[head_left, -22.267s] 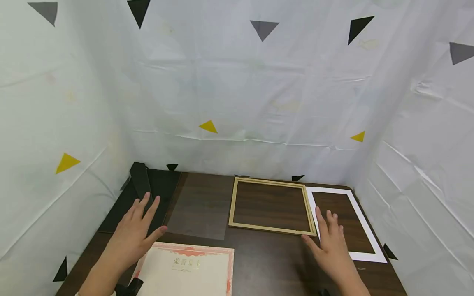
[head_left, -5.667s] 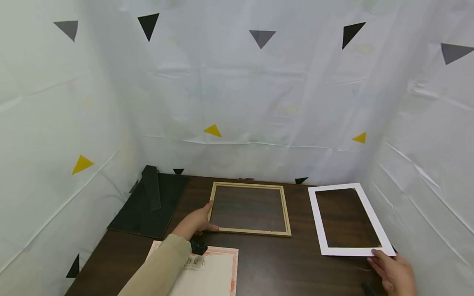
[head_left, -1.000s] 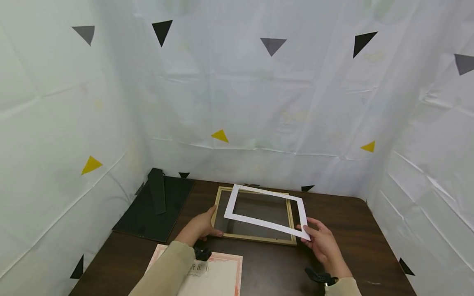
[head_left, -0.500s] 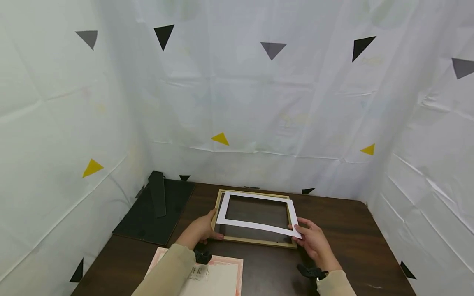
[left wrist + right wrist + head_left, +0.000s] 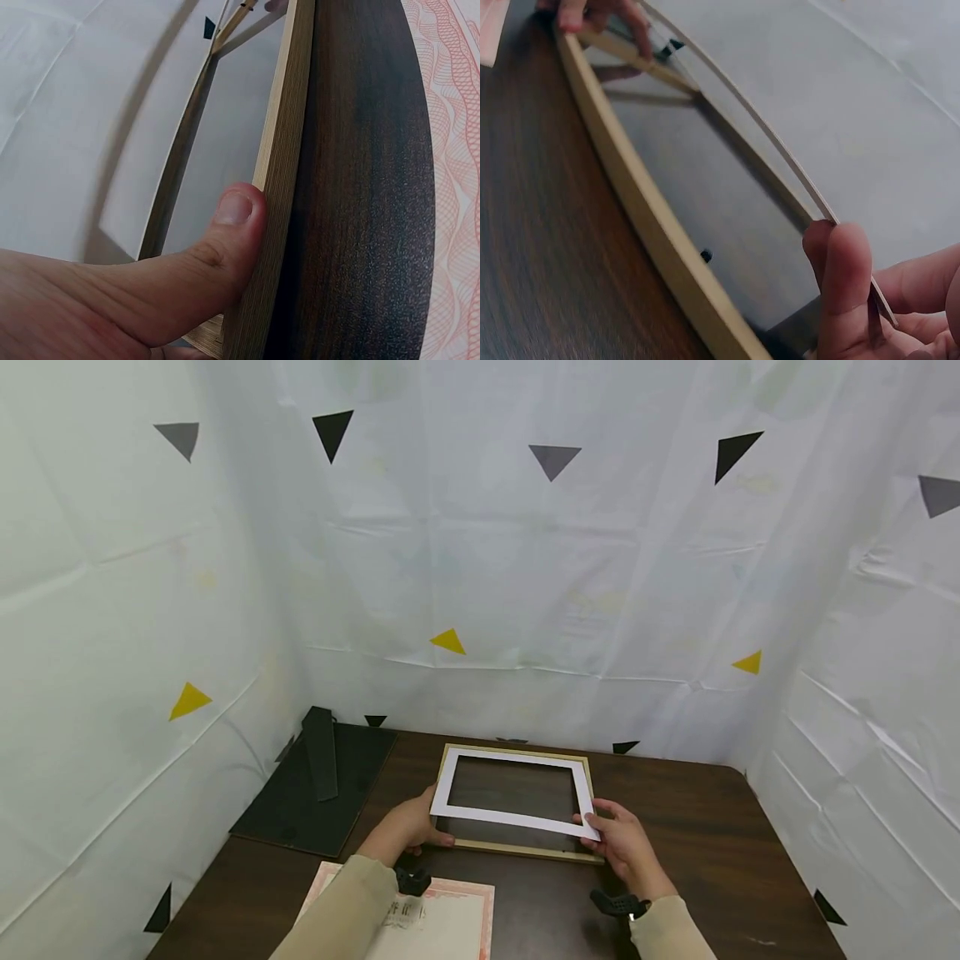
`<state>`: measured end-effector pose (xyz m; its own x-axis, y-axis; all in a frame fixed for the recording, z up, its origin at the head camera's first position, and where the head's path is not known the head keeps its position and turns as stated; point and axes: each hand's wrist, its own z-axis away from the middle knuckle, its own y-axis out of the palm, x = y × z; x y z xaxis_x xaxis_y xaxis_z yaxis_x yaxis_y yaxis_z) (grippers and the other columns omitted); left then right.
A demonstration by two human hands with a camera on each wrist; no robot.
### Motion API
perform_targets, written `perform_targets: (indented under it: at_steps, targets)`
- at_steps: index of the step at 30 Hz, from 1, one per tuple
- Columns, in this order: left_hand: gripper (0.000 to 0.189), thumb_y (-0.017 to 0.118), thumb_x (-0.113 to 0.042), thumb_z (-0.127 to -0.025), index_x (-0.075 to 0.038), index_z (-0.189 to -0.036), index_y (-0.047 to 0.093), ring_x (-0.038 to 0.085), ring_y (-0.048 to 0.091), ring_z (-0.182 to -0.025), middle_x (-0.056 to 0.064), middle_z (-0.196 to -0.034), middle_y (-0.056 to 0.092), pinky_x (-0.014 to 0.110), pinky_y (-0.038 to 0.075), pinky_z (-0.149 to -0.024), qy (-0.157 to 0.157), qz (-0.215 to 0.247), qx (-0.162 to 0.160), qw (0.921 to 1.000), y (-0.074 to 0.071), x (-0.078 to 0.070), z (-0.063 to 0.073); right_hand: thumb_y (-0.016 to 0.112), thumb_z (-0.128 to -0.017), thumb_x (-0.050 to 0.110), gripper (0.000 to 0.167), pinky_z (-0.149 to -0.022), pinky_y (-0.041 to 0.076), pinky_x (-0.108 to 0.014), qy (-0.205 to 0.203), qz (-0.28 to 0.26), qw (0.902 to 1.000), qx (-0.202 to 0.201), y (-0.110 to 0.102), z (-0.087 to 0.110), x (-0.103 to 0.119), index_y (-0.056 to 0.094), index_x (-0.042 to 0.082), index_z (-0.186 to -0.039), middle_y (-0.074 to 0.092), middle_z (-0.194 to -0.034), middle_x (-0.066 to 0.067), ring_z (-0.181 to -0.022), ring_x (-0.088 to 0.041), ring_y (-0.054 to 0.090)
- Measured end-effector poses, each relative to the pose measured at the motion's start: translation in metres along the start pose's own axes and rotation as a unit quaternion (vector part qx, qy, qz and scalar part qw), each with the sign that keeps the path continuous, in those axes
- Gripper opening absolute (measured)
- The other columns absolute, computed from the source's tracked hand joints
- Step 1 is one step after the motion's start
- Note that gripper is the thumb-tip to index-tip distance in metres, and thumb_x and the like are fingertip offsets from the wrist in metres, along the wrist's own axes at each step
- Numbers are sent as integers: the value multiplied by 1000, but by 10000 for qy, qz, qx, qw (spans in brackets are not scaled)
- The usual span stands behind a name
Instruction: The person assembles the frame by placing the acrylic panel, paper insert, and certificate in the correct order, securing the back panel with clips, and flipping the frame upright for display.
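A wooden picture frame (image 5: 525,852) lies on the dark tabletop, a clear sheet (image 5: 517,833) inside it. My left hand (image 5: 408,827) grips its near left corner; in the left wrist view the thumb (image 5: 236,214) presses against the near rail (image 5: 281,150). Pinched by its near right corner in my right hand (image 5: 626,843) is a white mat with a rectangular opening (image 5: 502,817). It overlaps the frame, leaving a strip of the near side uncovered. From the right wrist, the mat (image 5: 780,146) shows edge-on, held above the frame (image 5: 630,172).
At the left lies a black backing board (image 5: 360,768) with its stand leg (image 5: 321,760) on top. A certificate with a pink border (image 5: 450,922) lies near the front, partly under the left sleeve. White curtain (image 5: 510,568) encloses the table (image 5: 720,827).
My right hand has brought the mat left and lower, from askew across the frame to nearly lined up over it. The left hand has stayed on the frame corner.
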<state>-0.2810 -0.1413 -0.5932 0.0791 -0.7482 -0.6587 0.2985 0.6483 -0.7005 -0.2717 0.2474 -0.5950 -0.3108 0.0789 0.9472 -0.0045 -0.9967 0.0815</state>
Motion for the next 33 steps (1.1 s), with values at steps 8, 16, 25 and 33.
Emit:
perform_targets:
  at_steps: [8,16,25,33]
  targets:
    - [125,102,-32,-78,-21,-174,23,26,61,-52,25,-133,69,36,51,-47,-133,15,-4,9999,3,4,-4,61,-111,7,43,-68,64,-29,-159,845,9953,-444,5,-1,-4,40,-12,-143,76,-124,-30,-87,-16,76]
    - [128,102,-35,-77,-18,-175,22,26,63,-52,27,-137,68,36,53,-48,-182,-8,-9,9998,4,4,-6,66,-105,6,34,-60,60,-32,-542,1934,9765,-782,7,16,4,60,-12,-133,68,-110,-24,-77,-19,63]
    - [130,102,-31,-77,-17,-175,17,24,60,-48,25,-118,71,33,50,-43,38,13,22,10000,0,6,-6,75,-99,6,34,-57,51,-30,-842,2563,9614,-539,2,12,2,65,-7,-129,65,-91,-11,-68,-17,62]
    - [130,101,-28,-79,-14,-176,16,28,63,-55,30,-137,67,38,54,-47,154,157,64,9997,2,5,-4,76,-99,8,32,-62,50,-32,-969,3051,9455,-591,2,13,0,64,-2,-127,63,-82,-8,-68,-18,62]
